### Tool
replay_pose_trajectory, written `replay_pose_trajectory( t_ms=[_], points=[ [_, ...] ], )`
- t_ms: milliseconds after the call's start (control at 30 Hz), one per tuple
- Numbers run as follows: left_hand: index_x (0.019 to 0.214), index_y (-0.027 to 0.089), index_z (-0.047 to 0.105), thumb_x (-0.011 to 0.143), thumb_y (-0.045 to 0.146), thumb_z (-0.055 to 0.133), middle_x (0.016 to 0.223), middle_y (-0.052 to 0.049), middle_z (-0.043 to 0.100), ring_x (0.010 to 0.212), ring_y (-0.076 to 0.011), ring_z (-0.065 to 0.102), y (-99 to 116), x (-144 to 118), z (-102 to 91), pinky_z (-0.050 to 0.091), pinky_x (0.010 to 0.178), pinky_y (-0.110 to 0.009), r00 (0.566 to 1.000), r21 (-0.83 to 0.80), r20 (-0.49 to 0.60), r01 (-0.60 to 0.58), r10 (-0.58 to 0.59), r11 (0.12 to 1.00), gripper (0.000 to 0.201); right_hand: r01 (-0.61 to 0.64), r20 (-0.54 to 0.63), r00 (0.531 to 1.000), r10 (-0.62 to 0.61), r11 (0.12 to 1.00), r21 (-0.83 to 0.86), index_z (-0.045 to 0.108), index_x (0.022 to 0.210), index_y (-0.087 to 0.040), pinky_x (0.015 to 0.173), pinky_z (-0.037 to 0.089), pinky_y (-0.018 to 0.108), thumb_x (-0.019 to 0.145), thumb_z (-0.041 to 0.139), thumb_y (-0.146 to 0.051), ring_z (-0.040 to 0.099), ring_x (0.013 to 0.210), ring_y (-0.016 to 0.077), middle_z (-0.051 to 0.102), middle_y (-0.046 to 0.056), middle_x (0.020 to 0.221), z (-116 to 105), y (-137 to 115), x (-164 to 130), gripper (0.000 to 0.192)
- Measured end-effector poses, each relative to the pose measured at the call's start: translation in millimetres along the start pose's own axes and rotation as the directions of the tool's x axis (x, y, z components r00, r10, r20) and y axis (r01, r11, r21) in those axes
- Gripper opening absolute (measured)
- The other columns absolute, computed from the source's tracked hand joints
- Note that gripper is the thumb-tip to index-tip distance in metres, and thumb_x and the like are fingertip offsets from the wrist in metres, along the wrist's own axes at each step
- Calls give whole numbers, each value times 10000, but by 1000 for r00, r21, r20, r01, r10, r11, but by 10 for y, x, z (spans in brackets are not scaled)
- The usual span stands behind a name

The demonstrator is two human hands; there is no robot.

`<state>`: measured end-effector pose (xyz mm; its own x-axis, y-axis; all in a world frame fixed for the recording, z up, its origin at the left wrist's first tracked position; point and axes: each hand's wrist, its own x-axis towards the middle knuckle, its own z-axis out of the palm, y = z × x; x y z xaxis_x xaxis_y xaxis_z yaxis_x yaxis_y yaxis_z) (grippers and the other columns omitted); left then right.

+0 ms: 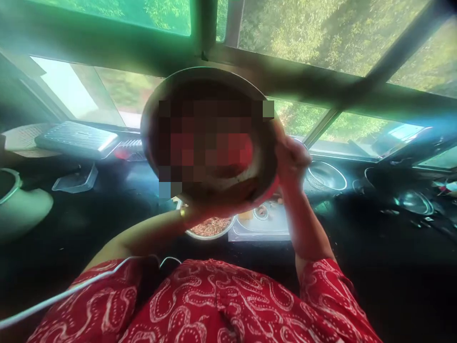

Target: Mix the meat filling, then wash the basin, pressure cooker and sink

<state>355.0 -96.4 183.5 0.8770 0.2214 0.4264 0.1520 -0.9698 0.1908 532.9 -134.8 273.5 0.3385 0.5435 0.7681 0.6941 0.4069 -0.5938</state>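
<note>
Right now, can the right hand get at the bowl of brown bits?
Probably not without letting go: the right hand is gripping the side of the raised pan. Nothing seems to cover the near side of the bowl, though.

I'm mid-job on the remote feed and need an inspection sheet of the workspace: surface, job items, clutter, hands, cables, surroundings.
Surface: dark counter, detail mostly lost in shade.
Job items: round vessel held up, its inside facing the camera, partly pixelated; below it, a bowl of reddish-brown bits.
Clutter: pale tray beside that bowl, clear container at left, shiny bowl at right.
Hands: right hand grips the vessel's side; left hand at its lower part, fingers unclear.
Cables: white cable across the left sleeve.
Surroundings: windows, greenery outside.
</note>
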Motion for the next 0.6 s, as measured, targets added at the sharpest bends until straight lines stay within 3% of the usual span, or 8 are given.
replay_pose_trajectory(
  t_ms=[100, 167, 300, 433, 600],
  points=[
    [1370, 165, 513, 982, 339, 327, 1413, -91, 531, 1321, -277, 474, -243, -312, 209, 335, 1155, -411, 995, 4, 91, 33, -34, 999, 464, -9, 24, 1000, 10, 999, -48, 708, 918, -235, 585, 488, 311, 877, 516, -386, 588, 703, 194, 574, -4, 661, -69, 44, -21, 248],
    [1337, 152, 546, 980, 329, 338, 1355, -100, 580, 1277, -287, 514, -464, -377, 215, 367, 1125, -419, 993, 24, 98, 63, -65, 998, 449, -12, 49, 999, 15, 998, -68, 710, 946, -245, 595, 489, 308, 865, 531, -383, 587, 699, 187, 582, -8, 666, -72, 57, -58, 240],
    [1464, 152, 393, 961, 293, 382, 1500, -123, 419, 1415, -309, 327, -705, -92, -82, 261, 1179, -502, 995, 88, -67, 73, -67, 993, 522, -10, 75, 997, 15, 998, -60, 722, 950, -239, 597, 488, 295, 861, 526, -392, 582, 678, 174, 582, -14, 643, 10, 10, -133, 264],
    [1501, 153, 312, 954, 263, 351, 1577, -109, 272, 1474, -304, 166, -590, 169, -310, 155, 1205, -559, 994, 97, -91, 75, -66, 992, 559, -10, 88, 996, 8, 1000, 20, 732, 910, -230, 585, 487, 286, 841, 540, -366, 572, 643, 159, 594, -24, 627, 91, -96, -174, 246],
    [1406, 282, 467, 943, 339, 380, 1459, -28, 479, 1412, -230, 342, -344, -124, -92, 329, 1162, -417, 999, 97, 4, 33, -33, 995, 475, -20, 69, 998, 13, 995, 93, 745, 915, -233, 592, 494, 280, 797, 577, -329, 585, 632, 148, 656, -25, 677, 70, -110, -176, 226]
  ],
)
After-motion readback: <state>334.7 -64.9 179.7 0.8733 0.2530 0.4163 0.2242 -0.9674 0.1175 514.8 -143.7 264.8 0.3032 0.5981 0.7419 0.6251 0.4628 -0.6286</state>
